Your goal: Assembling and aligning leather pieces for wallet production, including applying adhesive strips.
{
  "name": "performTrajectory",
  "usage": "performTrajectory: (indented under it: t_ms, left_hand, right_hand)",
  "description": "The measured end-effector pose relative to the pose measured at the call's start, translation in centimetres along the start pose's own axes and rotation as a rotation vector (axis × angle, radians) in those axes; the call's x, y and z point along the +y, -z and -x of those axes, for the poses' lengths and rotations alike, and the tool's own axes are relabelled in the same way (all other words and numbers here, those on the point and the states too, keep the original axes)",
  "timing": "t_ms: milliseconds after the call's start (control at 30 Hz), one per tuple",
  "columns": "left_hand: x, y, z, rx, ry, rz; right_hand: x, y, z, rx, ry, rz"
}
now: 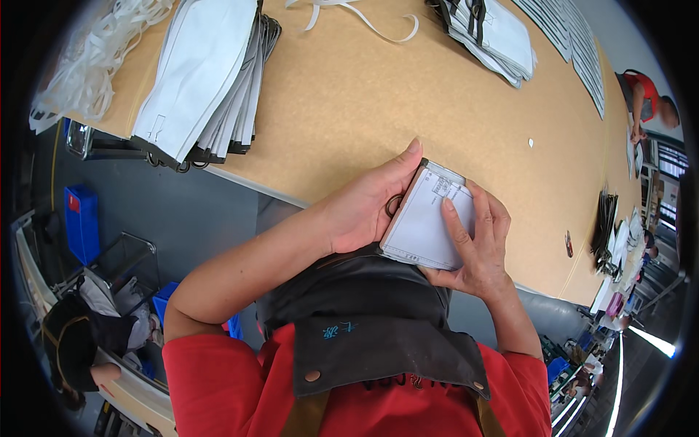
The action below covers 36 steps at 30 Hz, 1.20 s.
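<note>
Close to my body, just over the table's near edge, a thick rectangular stack of white printed sheets (pixel 426 218) is held tilted between both hands. It has a brown left edge with a dark ring (pixel 394 205) beside it. My left hand (pixel 368 207) grips that left side, thumb raised by the top corner, its other fingers mostly hidden behind the stack. Around the right side wraps my right hand (pixel 477 247), with one finger laid on the top sheet and others curled over the far edge.
On the tan table (pixel 342 109), a large fanned stack of white pieces with dark edges (pixel 196 80) lies left, beside tangled white strips (pixel 95 65). Another white bundle (pixel 491 36) sits far right. A small red tool (pixel 569 244) lies near the right edge. Blue bins (pixel 80 222) stand below left.
</note>
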State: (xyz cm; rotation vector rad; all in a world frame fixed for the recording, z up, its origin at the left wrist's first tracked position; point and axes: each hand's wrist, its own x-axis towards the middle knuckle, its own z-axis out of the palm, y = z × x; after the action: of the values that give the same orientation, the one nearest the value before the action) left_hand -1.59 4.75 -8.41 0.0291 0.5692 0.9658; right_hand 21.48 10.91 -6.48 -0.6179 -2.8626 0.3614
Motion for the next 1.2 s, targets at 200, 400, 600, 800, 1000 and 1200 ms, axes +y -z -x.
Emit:
performTrajectory:
  t_ms: [200,400,600,800,1000,1200]
  left_hand:
    - [-0.11,-0.31,-0.01,0.001,0.003,0.014]
    - [-0.34,-0.25,0.02,-0.006,-0.001,-0.001]
    - [0.03,0.35,-0.18,-0.053,0.033,-0.022]
    - [0.05,0.06,-0.48,0.020,0.029,-0.110]
    - [0.37,0.05,-0.48,-0.027,0.077,-0.147]
    - [0.06,0.37,-0.60,-0.021,0.106,-0.053]
  right_hand:
    - [-0.10,0.30,-0.03,0.002,0.006,-0.012]
    - [0.02,0.38,0.03,-0.012,0.011,-0.014]
    - [0.14,0.20,-0.01,-0.003,0.015,0.002]
    - [0.15,-0.05,0.01,0.004,0.041,-0.024]
    - [0.13,0.14,0.10,-0.031,0.030,-0.035]
    - [0.28,0.07,0.26,-0.022,0.049,-0.029]
